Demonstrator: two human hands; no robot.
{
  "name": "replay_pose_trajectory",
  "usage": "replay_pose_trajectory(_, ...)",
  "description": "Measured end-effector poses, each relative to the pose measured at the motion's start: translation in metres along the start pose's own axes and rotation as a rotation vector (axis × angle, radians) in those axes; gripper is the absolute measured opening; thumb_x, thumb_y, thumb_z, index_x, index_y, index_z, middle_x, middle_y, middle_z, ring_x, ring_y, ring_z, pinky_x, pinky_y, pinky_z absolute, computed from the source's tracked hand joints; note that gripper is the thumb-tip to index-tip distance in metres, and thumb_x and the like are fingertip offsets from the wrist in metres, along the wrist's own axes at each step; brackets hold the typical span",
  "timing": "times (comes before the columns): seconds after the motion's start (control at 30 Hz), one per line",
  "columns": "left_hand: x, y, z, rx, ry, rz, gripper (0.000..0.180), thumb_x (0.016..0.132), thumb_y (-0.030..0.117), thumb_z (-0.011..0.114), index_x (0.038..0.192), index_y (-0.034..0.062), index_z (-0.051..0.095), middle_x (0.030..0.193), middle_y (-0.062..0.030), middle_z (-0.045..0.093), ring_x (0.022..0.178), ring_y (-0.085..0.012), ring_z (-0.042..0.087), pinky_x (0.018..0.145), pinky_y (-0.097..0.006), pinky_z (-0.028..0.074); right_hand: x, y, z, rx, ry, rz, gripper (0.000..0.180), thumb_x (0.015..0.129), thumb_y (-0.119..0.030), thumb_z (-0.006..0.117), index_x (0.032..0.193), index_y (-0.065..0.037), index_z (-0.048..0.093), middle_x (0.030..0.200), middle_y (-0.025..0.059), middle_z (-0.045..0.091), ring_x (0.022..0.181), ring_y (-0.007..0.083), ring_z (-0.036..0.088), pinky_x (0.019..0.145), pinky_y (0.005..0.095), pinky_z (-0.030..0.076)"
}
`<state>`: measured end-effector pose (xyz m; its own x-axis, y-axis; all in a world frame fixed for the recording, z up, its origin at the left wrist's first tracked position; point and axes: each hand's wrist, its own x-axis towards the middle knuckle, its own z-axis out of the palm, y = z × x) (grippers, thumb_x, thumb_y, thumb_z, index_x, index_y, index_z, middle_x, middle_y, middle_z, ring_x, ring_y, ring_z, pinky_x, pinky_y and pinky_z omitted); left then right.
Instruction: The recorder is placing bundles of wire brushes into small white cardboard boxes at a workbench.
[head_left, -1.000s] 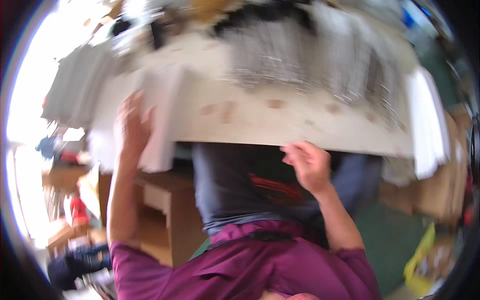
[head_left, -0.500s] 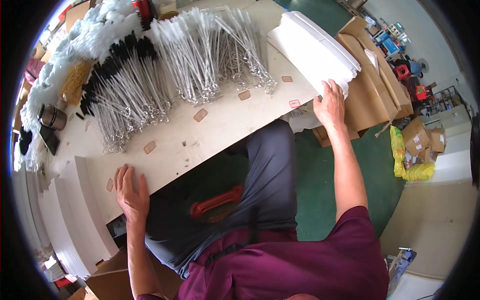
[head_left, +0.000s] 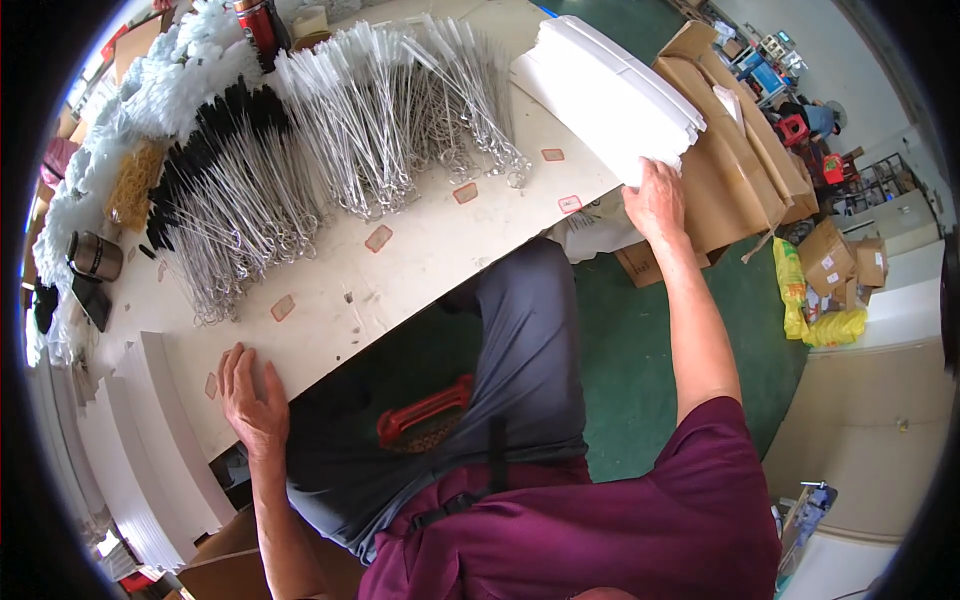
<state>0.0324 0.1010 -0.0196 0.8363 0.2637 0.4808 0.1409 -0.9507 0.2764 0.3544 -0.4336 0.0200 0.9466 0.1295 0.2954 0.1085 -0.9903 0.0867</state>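
My left hand [head_left: 254,402] lies on the near left edge of the pale table [head_left: 400,280], its fingers stretched and the thumb apart, holding nothing. At the table's right end, my right hand [head_left: 657,205] touches the near edge of a stack of white paper sheets [head_left: 606,92]; its thumb stands apart from the fingers, and no sheet is visibly lifted. Between my hands, farther back, lie bundles of wire-handled brushes with looped ends: black-bristled brushes [head_left: 235,180] on the left and white-bristled brushes [head_left: 350,120] in the middle.
White stacked sheets [head_left: 150,440] stand left of my left hand. A metal cup [head_left: 95,256], a dark phone-like slab [head_left: 91,302] and tan bristles [head_left: 133,187] sit at the far left. An open cardboard box [head_left: 725,150] stands beyond the right end. A red plastic stool [head_left: 425,410] shows below the table.
The view has shifted slightly, so the table and brushes sit a little farther left. Both hands keep nearly the same places, left on the table, right at the paper stack.
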Motion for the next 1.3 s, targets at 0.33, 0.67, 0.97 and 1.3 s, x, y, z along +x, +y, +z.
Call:
replay_pose_trajectory(0.33, 0.000, -0.002, 0.003, -0.005, 0.024, -0.011, 0.028, 0.088, 0.004, 0.069, 0.116, -0.0034, 0.066, 0.127, -0.0234, 0.067, 0.124, -0.0445, 0.060, 0.106, -0.052, 0.047, 0.013, -0.005, -0.007, -0.038, -0.063, 0.075, 0.069, 0.081, -0.026, 0.082, 0.139, 0.000, 0.056, 0.134, 0.0203, 0.060, 0.130, 0.0353, 0.054, 0.114, 0.0447, 0.043)
replay_pose_trajectory(0.67, -0.003, -0.004, 0.005, -0.006, 0.037, -0.007, 0.028, 0.088, 0.004, 0.069, 0.116, -0.0031, 0.067, 0.127, -0.0234, 0.067, 0.124, -0.0448, 0.060, 0.107, -0.052, 0.047, 0.013, -0.014, -0.028, 0.052, -0.194, 0.131, 0.075, 0.069, -0.039, 0.090, 0.123, 0.005, 0.062, 0.123, 0.0247, 0.064, 0.122, 0.0376, 0.059, 0.107, 0.0438, 0.049)
replay_pose_trajectory(0.97, -0.002, -0.006, 0.007, -0.036, 0.059, -0.004, 0.029, 0.087, 0.004, 0.070, 0.115, -0.0033, 0.067, 0.126, -0.0230, 0.068, 0.123, -0.0446, 0.061, 0.105, -0.052, 0.049, 0.004, -0.019, -0.022, 0.465, 0.008, 0.321, 0.075, 0.073, -0.031, 0.087, 0.129, 0.007, 0.054, 0.122, 0.0280, 0.066, 0.117, 0.0393, 0.064, 0.103, 0.0455, 0.051)
replay_pose_trajectory(1.3, 0.002, 0.040, -0.029, -0.162, 0.057, 0.169, 0.036, 0.079, 0.004, 0.076, 0.114, 0.0005, 0.068, 0.123, -0.0215, 0.069, 0.117, -0.0429, 0.065, 0.106, -0.054, 0.049, -0.059, -0.135, -0.103, 0.962, -0.116, -0.254, 0.068, 0.074, -0.021, 0.086, 0.132, -0.004, 0.055, 0.119, 0.0177, 0.068, 0.112, 0.0303, 0.067, 0.098, 0.0423, 0.053)
